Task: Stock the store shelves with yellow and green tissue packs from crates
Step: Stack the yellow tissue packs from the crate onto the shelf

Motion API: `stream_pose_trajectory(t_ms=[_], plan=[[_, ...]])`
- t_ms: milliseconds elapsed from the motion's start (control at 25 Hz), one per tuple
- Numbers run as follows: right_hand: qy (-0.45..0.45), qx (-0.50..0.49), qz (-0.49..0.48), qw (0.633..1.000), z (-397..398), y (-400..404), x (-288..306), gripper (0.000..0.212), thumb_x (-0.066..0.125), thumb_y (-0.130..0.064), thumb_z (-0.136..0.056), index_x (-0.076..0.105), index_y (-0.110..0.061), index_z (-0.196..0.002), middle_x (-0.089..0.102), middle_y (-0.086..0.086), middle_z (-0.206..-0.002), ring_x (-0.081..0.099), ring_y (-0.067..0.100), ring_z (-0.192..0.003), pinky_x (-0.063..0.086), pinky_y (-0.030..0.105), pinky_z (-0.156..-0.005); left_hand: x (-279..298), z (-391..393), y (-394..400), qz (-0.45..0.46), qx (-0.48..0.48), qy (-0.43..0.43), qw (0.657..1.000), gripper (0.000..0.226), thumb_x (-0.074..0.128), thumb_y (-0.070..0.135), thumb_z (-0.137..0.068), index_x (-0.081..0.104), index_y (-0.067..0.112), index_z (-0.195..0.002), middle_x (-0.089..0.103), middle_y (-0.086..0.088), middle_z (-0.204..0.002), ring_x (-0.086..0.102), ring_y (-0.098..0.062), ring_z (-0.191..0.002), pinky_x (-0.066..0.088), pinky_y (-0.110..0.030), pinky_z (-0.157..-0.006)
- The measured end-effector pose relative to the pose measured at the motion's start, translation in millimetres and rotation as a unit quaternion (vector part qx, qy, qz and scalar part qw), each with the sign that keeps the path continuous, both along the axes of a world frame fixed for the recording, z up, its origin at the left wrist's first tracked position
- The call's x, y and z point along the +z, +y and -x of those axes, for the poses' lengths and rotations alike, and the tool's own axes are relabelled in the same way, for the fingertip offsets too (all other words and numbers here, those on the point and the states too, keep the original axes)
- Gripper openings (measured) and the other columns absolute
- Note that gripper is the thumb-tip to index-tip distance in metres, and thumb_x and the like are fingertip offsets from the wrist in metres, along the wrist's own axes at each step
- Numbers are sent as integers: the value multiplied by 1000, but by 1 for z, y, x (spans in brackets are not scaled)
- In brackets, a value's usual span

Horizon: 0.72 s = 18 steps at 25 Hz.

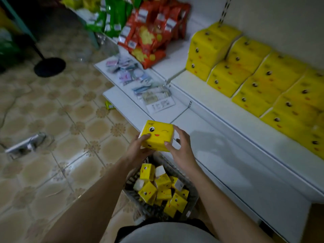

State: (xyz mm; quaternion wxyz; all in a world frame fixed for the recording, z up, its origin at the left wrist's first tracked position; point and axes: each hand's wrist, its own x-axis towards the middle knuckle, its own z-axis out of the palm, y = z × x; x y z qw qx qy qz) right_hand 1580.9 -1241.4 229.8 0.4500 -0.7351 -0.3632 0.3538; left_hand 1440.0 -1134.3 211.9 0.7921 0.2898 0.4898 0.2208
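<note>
both hands (140, 148) hide yellow pack's (157, 135) side edges.

Both hands, left (138, 151) and right (182, 149), grip a yellow pack (157, 135) above the crate (191, 195), beside the shelf (236, 155).

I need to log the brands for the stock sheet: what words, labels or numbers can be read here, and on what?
Nothing reads clearly.
Held yellow pack: small print at its top corner, too small to read; otherwise only a winking face.
Red snack bags: white labels, blurred.
Green bags: white labels, blurred.
Small packets on the shelf edge: print blurred.
White card: dark marks, unreadable.
</note>
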Motion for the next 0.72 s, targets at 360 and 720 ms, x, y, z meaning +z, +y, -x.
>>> stream_pose_trajectory(t_ms=[360, 720], plan=[[-73, -153, -179, 969, -52, 28, 102, 44, 69, -1, -84, 64, -27, -119, 41, -7, -133, 40, 2, -123, 44, 3, -81, 120, -100, 40, -147, -76, -30, 986, 48, 65, 38, -90, 40, 20, -127, 58, -11, -118, 69, -29, -91, 56, -35, -68], [-159, -289, -188, 925, -144, 50, 160, 34, 72, -2, -81, 68, -17, -111, 52, 7, -130, 49, 22, -123, 41, 25, -98, 168, -229, 47, -221, -34, -64, 973, 72, 77, 45, -70, 54, 15, -132, 49, -19, -137, 65, -31, -107, 59, -34, -73]])
